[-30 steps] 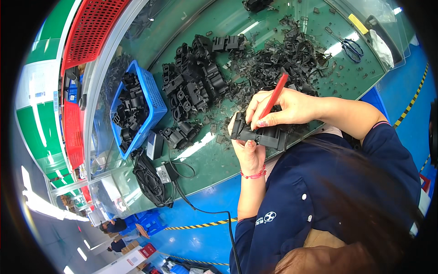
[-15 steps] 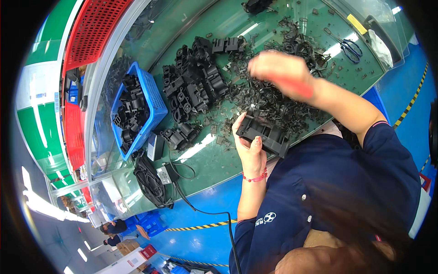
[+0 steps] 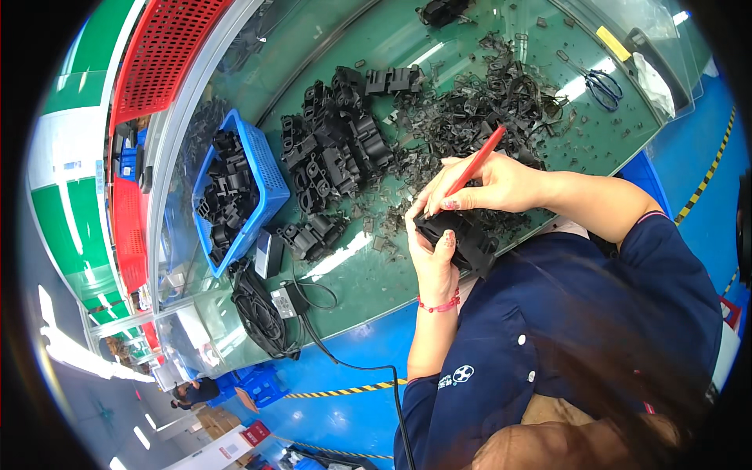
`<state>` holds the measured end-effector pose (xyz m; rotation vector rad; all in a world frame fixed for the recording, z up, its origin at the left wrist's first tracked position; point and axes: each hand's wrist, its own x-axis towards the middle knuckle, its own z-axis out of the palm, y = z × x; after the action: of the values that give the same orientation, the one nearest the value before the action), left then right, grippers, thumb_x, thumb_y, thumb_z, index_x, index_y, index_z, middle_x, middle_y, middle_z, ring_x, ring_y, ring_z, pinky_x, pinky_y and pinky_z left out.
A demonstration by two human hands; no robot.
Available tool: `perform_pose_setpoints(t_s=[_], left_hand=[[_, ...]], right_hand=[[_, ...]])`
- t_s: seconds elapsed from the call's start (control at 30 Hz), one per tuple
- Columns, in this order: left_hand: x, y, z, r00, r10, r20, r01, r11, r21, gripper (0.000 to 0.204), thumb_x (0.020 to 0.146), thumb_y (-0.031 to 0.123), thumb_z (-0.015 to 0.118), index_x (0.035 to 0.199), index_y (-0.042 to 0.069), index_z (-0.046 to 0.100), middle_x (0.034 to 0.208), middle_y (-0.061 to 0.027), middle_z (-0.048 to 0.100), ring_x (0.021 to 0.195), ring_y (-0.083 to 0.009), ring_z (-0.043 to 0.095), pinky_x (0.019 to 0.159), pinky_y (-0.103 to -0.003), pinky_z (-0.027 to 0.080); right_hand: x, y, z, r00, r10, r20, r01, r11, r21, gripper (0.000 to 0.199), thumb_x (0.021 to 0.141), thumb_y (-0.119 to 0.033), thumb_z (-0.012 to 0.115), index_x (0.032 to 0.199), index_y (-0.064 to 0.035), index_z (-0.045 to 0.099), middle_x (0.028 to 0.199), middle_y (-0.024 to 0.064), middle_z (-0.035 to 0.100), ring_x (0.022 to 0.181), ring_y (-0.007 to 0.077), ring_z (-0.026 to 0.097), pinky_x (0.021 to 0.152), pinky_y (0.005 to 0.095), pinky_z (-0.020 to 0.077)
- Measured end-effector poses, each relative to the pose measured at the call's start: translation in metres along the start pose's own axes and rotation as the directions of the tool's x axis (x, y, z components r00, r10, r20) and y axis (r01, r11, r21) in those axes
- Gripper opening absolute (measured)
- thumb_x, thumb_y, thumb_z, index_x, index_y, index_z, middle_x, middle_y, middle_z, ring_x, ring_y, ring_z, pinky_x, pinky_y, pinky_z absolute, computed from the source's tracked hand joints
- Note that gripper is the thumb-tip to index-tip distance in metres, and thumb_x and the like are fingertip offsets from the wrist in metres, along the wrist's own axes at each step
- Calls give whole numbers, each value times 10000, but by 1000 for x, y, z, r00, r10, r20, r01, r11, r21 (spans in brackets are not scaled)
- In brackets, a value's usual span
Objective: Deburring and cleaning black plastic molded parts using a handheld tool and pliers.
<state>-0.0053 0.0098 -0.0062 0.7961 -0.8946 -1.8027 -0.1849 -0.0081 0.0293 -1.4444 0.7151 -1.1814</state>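
Head view: a black moulded part (image 3: 471, 246) sits gripped between the thumb and fingers of the left hand (image 3: 433, 262), at the near edge of the green table (image 3: 364, 291). The right hand (image 3: 492, 185) pinches a red pen-like tool (image 3: 481, 158) over the part, its tip hidden; beyond lie black scraps (image 3: 501, 102), similar parts (image 3: 333, 145) and a blue basket (image 3: 271, 178).

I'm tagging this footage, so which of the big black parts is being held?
The black part in the left hand, partly covered by the right hand; the other big parts lie on the green table or in the blue basket.
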Motion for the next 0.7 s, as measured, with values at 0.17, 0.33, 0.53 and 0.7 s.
perform_pose_setpoints(t_s=[0.17, 0.33, 0.53, 0.7], left_hand=[[-3, 3, -2, 999, -39, 8, 38, 993, 110, 687, 690, 193, 793, 1242, 49, 409, 1153, -68, 494, 1031, -167, 503, 918, -309, 416], [-3, 11, 1, 999, 13, -43, -9, 996, 89, 671, 705, 183, 781, 1243, 38, 407, 1120, -65, 506, 993, -166, 510, 906, -318, 422], [3, 8, -5, 999, 39, -8, -40, 984, -171, 678, 717, 172, 763, 1266, 38, 389, 1173, -105, 503, 1093, -251, 506, 925, -410, 437], [6, 5, 2, 994, 112, -17, -113, 976, -185, 628, 772, 254, 701, 1291, 79, 394, 1264, -96, 472, 1180, -268, 455, 988, -478, 394]], right_hand=[[3, 5, -12, 962, -201, -183, 122, 921, -369, 166, 882, -179, 575, 913, -27, 634, 870, 64, 644, 887, 182, 576, 811, 316, 445], [14, 17, -73, 737, -355, -575, 144, 914, -379, 164, 905, -148, 537, 996, -44, 625, 1030, 76, 622, 989, 205, 582, 966, 366, 379], [5, 1, -53, 917, -197, -348, 34, 905, -423, 203, 878, -194, 586, 990, -35, 648, 1156, 111, 567, 1127, 219, 500, 925, 352, 409], [-4, 8, -10, 979, 133, -155, -93, 966, 240, 241, 872, -257, 600, 960, -37, 642, 1085, 116, 613, 1053, 207, 550, 928, 362, 407]])
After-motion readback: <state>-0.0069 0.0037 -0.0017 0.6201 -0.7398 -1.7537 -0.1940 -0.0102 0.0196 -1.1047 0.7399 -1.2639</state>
